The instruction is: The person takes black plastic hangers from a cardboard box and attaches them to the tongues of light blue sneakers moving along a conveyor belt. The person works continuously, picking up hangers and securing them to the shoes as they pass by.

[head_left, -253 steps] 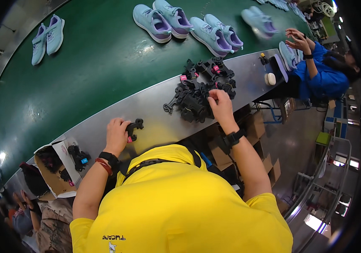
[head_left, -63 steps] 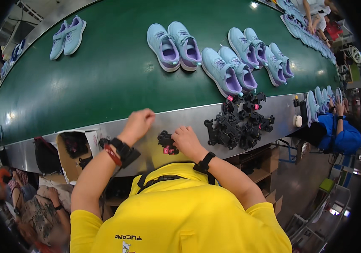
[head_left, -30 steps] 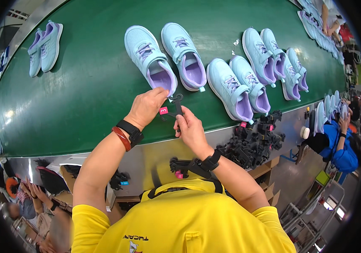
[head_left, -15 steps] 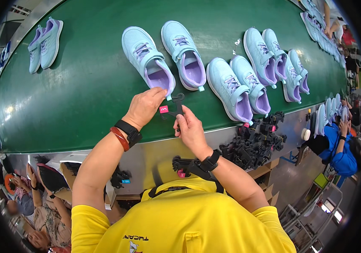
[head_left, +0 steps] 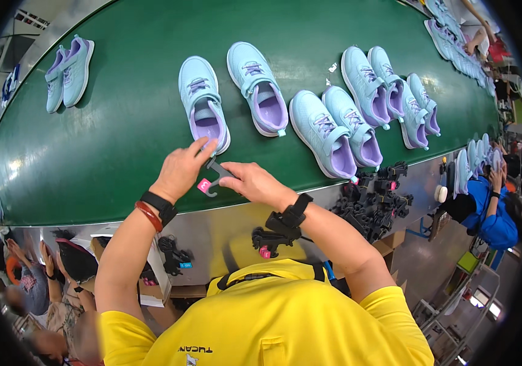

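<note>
A light blue shoe [head_left: 199,91] with lilac lining and a strap lies on the green table, heel toward me. My left hand [head_left: 181,168] is closed at its heel, fingertips on the rim of the opening. In my right hand [head_left: 258,183] is a black plastic shoe hanger [head_left: 217,172] with a pink tag, pinched between thumb and fingers. The hanger's far end meets the shoe's heel; whether it is hooked into the shoe I cannot tell. The matching shoe [head_left: 258,88] lies just to the right, untouched.
More blue pairs [head_left: 334,131] stand to the right, and one pair [head_left: 70,73] lies far left on the green table [head_left: 114,140]. Black hangers [head_left: 368,207] are heaped along the metal edge [head_left: 212,222]. A person in blue [head_left: 487,210] works at the right; others sit lower left.
My hands have moved left and nearer to me. The hanger has turned, its hook now pointing toward me and its other end at the shoe's heel. The held shoe now points straighter away.
</note>
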{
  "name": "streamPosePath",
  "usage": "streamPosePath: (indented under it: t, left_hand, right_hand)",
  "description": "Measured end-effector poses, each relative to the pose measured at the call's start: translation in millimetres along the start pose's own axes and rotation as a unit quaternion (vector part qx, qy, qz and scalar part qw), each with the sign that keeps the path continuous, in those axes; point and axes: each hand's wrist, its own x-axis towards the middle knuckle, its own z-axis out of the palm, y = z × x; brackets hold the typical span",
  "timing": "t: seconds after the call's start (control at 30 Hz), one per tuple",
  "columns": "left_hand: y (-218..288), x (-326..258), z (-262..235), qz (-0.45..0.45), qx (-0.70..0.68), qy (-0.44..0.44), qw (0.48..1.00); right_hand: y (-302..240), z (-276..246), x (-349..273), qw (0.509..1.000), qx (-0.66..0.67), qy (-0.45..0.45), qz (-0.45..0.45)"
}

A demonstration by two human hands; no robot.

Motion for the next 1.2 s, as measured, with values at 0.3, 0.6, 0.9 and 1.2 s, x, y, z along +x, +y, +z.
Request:
streamPosePath:
  t: [0.3,0.6,0.9,1.2]
  left_hand:
    - [16,-5,2,-0.069,-0.054,-0.095,0.992]
    - [29,-5,-3,-0.148,-0.14,-0.055,0.978]
    - [28,-9,2,-0.174,-0.141,-0.036,0.974]
    - [30,-8,-4,-0.185,-0.164,-0.06,0.967]
  right_hand:
    - [8,-109,9,0.88,-0.434,0.072,-0.178]
    - [25,-98,35,0.853,-0.458,-0.036,-0.247]
    - [-4,-74,38,0.805,-0.526,-0.038,-0.272]
    - [-4,-56,45,0.795,-0.539,-0.039,-0.276]
